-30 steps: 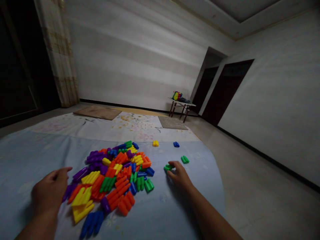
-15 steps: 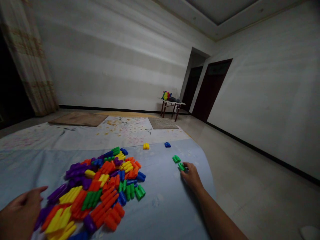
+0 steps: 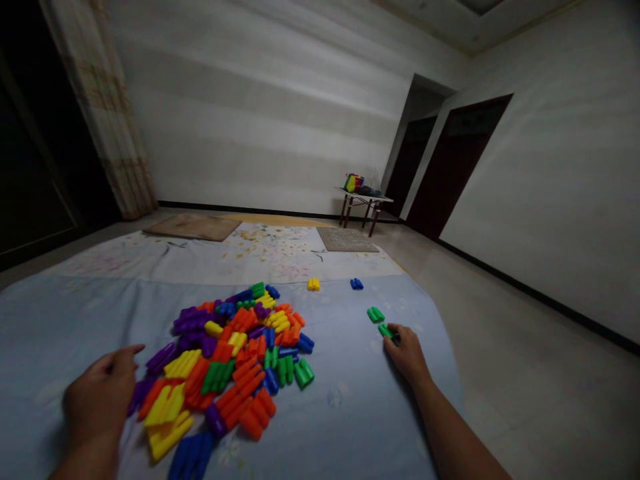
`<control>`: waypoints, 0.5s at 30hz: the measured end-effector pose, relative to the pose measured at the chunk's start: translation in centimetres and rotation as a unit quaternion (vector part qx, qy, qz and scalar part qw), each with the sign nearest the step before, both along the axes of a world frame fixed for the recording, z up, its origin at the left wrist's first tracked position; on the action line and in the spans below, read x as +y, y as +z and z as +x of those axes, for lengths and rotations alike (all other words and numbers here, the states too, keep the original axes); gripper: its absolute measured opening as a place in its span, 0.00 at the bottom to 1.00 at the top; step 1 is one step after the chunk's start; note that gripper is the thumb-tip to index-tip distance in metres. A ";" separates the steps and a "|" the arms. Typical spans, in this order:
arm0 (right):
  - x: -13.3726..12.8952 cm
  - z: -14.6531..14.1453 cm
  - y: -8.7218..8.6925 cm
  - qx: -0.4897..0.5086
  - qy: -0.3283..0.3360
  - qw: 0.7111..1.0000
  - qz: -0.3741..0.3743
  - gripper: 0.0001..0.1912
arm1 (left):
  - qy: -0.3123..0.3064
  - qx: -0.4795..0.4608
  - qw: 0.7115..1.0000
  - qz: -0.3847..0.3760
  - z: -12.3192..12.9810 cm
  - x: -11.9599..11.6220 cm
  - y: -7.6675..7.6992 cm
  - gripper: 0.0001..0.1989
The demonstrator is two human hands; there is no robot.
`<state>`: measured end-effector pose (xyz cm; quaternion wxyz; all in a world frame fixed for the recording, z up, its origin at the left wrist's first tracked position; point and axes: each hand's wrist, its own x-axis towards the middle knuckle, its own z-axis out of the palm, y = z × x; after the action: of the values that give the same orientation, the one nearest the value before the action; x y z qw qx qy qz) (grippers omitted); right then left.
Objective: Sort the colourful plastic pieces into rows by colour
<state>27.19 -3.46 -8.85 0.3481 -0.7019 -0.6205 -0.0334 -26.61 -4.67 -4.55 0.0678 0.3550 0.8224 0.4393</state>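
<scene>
A heap of bullet-shaped plastic building blocks [image 3: 240, 360] in orange, yellow, green, blue and purple lies on the light blue cloth. Left of the heap, my left hand [image 3: 103, 393] rests with its index finger stretched toward the blocks; its other fingers curl loosely and no block shows in it. My right hand [image 3: 407, 353] pinches a green block [image 3: 385, 331] at the cloth's right side, its fingers partly covering it. Just beyond it lies another green block [image 3: 375, 315], apart from it. Farther back are a blue block [image 3: 357, 284] and a yellow block [image 3: 313, 285].
The table's far half has a white flowered cloth [image 3: 280, 250], with a brown board [image 3: 195, 227] at left and a grey mat [image 3: 347, 240] at right. Beyond stands a small folding table [image 3: 365, 196] with a colourful bag [image 3: 354, 183]. The tabletop's rounded edge runs along the right.
The view has turned left, so everything sits farther right in the picture and more of my left hand shows. My right hand stays on the green block.
</scene>
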 end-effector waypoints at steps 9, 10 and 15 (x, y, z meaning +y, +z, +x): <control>-0.3 -2.5 2.7 0.001 0.079 0.993 0.085 0.16 | 0.017 -0.056 0.998 0.005 0.8 -0.5 0.7 0.20; -0.4 -3.6 3.4 0.008 0.113 0.990 0.080 0.15 | 0.016 -0.055 0.998 0.011 0.8 -0.5 0.6 0.20; -1.2 -10.7 6.5 0.039 0.303 0.952 -0.017 0.10 | 0.022 -0.070 0.997 0.024 0.9 -0.9 0.6 0.20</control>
<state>16.47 -4.66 -2.36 0.3538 -0.4872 -0.7905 0.1123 -25.69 -5.59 -3.96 0.1068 0.3071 0.8126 0.4836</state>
